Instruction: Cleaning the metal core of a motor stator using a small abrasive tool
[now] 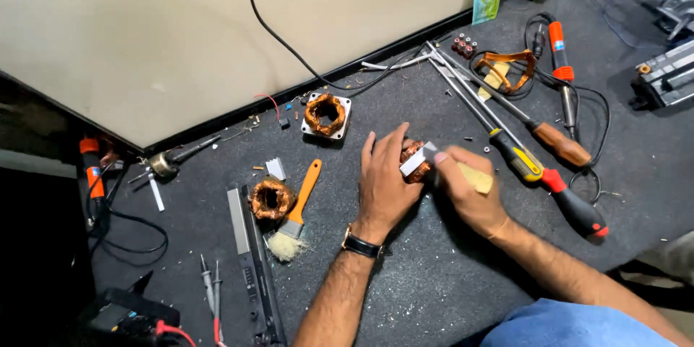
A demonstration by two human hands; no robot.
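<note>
Item: copper-wound coil [413,160], mid-surface, held between my two hands just clear of the dark mat [434,282].
Handling: I judge it dense and heavy for its size, with a rigid core. The enamelled windings look easily nicked, and the pale paper strip [413,161] across it is soft. Best held by the outer core faces, not the wire.
Left hand [383,181]: fingers curled around the coil from the left, gripping it.
Right hand [468,191]: fingers pinched on a yellowish pad [481,178], pressed against the coil's right side.
Hidden: most of the coil sits behind my fingers. I cannot tell its full shape, lead ends or the underside. The pad's material is unclear.
Nearby: two more coils, one on a square plate [326,115], one beside an orange-handled brush [296,213]. Screwdrivers [535,166] lie to the right, a soldering iron [558,58] beyond them, and meter probes [211,289] at lower left, partly cut off.
</note>
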